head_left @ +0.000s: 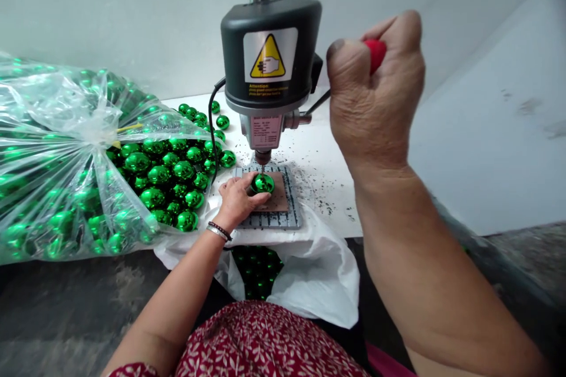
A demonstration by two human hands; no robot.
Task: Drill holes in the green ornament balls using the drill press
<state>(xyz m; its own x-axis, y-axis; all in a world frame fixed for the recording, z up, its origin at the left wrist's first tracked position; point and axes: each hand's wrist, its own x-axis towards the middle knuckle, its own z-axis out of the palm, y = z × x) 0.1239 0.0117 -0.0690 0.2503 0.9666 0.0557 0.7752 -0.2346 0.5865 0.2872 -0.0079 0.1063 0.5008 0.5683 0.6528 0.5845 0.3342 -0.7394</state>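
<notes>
My left hand grips a shiny green ball on a brown board, its thumb and fingers around the ball's left and front. The board lies on the grey slotted base of a bench drill press. Directly above the ball is the drill bit; whether it touches the ball I cannot tell. Raised at the right, my right hand is closed around the red knob of the drill's feed lever.
A clear plastic bag full of green balls fills the left side, with loose balls beside it. Dark shavings litter the white tabletop. Below the front edge, a white sack holds more green balls. A black cable hangs left of the drill.
</notes>
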